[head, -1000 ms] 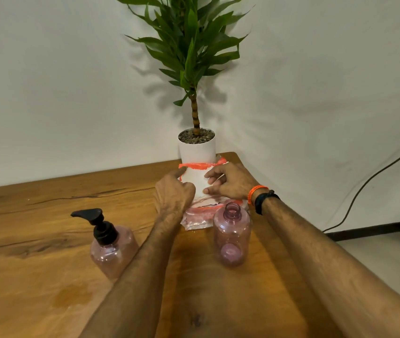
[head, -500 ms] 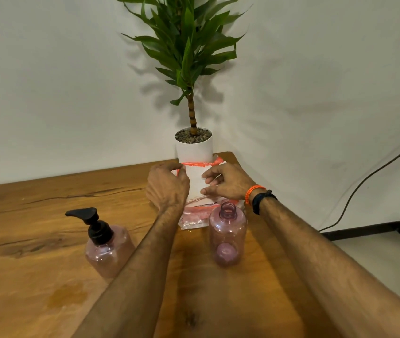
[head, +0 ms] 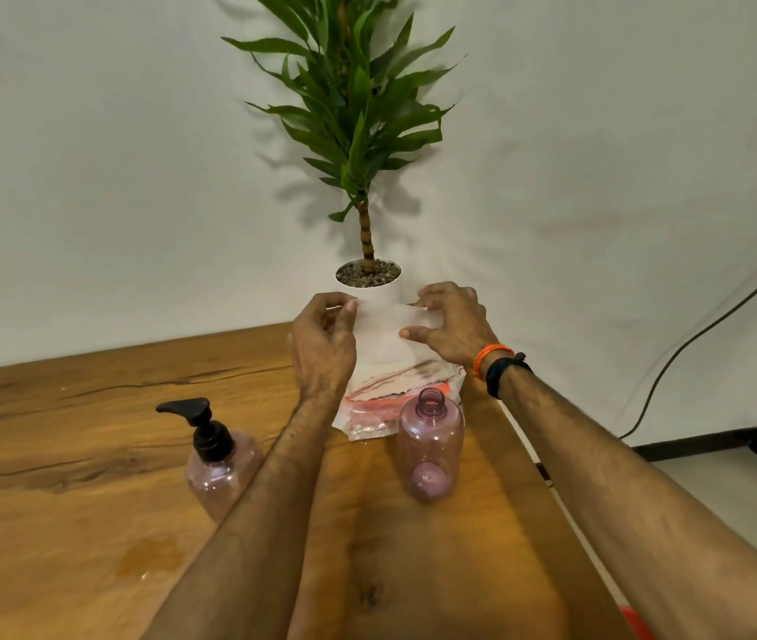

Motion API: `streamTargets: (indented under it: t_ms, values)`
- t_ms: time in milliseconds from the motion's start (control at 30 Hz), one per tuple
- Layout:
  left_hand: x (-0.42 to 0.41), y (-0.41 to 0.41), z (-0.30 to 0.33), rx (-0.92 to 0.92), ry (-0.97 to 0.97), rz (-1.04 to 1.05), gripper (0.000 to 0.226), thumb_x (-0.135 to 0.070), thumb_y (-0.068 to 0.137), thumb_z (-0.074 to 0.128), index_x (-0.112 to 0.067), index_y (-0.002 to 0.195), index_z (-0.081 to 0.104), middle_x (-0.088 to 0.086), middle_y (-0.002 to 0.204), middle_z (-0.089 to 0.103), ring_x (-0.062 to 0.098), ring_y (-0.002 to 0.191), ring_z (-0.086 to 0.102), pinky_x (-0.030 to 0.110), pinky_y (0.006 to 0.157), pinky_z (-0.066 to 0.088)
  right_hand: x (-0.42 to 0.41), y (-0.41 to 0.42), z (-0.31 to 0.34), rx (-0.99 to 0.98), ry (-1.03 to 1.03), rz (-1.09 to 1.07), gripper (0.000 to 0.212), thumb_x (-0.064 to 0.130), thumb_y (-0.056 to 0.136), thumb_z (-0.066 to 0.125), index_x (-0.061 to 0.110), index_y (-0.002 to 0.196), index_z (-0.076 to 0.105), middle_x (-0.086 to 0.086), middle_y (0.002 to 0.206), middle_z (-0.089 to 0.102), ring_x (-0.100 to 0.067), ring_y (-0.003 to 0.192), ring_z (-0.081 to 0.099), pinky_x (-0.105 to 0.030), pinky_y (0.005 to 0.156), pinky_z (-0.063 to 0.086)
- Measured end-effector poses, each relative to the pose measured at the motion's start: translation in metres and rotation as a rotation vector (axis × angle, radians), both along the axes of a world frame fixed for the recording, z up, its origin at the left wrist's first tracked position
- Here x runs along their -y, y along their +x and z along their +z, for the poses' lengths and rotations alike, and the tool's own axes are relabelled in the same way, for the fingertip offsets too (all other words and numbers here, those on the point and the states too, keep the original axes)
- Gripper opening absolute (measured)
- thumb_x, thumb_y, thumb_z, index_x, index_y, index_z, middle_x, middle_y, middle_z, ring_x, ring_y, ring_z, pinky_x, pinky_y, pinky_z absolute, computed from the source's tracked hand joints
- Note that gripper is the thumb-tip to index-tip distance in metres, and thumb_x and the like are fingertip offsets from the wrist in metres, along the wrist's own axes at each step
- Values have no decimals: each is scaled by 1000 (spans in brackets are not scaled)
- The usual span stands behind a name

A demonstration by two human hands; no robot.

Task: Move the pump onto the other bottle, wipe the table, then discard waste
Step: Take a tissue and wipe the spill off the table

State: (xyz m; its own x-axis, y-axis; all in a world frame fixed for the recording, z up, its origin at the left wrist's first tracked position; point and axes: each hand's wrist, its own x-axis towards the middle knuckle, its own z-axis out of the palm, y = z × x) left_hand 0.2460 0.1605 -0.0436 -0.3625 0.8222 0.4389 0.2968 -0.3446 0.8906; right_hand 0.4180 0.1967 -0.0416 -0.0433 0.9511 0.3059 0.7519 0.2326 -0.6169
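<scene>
Rising from a plastic packet (head: 385, 408), a white wipe (head: 378, 334) is pinched at both top corners by the left hand (head: 321, 344) and right hand (head: 452, 325). A pump bottle (head: 219, 464) and an uncapped bottle (head: 432, 445) are seen nearer on the wooden table (head: 67, 524).

The desk (head: 67, 455) was warm honey-brown wood streaked with dark grain cracks, and a darker wet-looking patch (head: 150, 554) showed on it. On the desk, a black pump (head: 203, 424) topped one translucent pink bottle (head: 221, 478); the other bottle (head: 432, 448) was the same clear pink. Behind that open bottle lay a clear packet (head: 381, 408) banded in orange-red. The sheet (head: 383, 330) I held was white. At the desk's far edge a white pot (head: 378, 293) held grey-brown pebbles and a green plant (head: 358, 103). My right wrist wore an orange band (head: 489, 358) and a black one (head: 505, 374).
</scene>
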Motion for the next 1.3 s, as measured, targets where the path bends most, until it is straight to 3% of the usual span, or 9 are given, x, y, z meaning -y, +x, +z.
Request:
streamTargets:
  t_ms: [167, 300, 433, 567, 667, 867, 1000, 1100, 1300]
  values:
    - [13, -8, 6, 75, -175, -36, 34, -29, 82, 77, -15, 111, 63, 7, 93, 74, 18, 90, 70, 32, 78, 56, 14, 11, 16, -320, -81, 27, 37, 34, 68, 86, 15, 97, 77, 0, 98, 74, -18, 93, 68, -28, 78, 54]
    - [25, -8, 23, 86, -205, -149, 50, -50, 75, 76, -12, 107, 68, 5, 91, 75, 17, 86, 72, 38, 79, 60, 30, 18, 38, -382, -111, 80, 41, 31, 64, 89, 10, 96, 76, -4, 97, 74, -23, 91, 70, -37, 80, 58]
    - [45, -3, 52, 195, -226, -288, 65, -71, 63, 67, -13, 93, 71, 3, 90, 74, 13, 72, 74, 29, 58, 59, 51, 19, 67, -414, -127, 129, 40, 27, 66, 89, 7, 97, 75, -7, 95, 75, -25, 86, 72, -39, 76, 61]
    - [67, -7, 79, 94, -266, -258, 36, -41, 69, 84, -17, 87, 65, 2, 90, 72, 16, 67, 75, 29, 57, 60, 76, 12, 96, -442, -122, 186, 42, 23, 72, 84, 2, 106, 72, -12, 101, 74, -27, 89, 72, -37, 76, 60]
    - [87, -16, 99, 84, -237, -187, 31, -19, 72, 86, -17, 89, 60, 1, 89, 66, 13, 59, 72, 34, 62, 62, 98, 2, 111, -483, -136, 219, 48, 22, 72, 84, 1, 112, 69, -11, 106, 72, -27, 90, 71, -37, 74, 61]
    - [135, -58, 133, 148, -171, -173, 47, -12, 69, 86, -5, 109, 61, 11, 110, 69, 26, 91, 72, 40, 73, 63, 143, -36, 125, -540, -230, 384, 34, 17, 69, 86, 8, 99, 74, -3, 92, 77, -22, 80, 75, -29, 60, 59]
    - [166, -96, 141, 67, -247, -247, 52, -8, 70, 85, 1, 115, 61, 15, 113, 69, 27, 94, 71, 35, 75, 62, 168, -69, 124, -552, -259, 443, 32, 25, 74, 83, 10, 101, 74, -4, 95, 77, -22, 85, 74, -30, 65, 60]
    - [193, -131, 136, 26, -316, -269, 49, -8, 70, 85, -2, 112, 61, 12, 111, 69, 22, 91, 71, 28, 65, 61, 191, -102, 113, -634, -285, 482, 32, 16, 75, 81, 4, 104, 73, -7, 96, 77, -23, 86, 74, -27, 63, 58]
    - [227, -180, 101, 117, -432, -249, 50, 0, 69, 84, 2, 112, 59, 15, 104, 70, 21, 84, 72, 26, 57, 59, 220, -159, 78, -785, -402, 452, 41, 10, 73, 82, -3, 109, 68, -15, 108, 73, -29, 101, 70, -43, 86, 57]
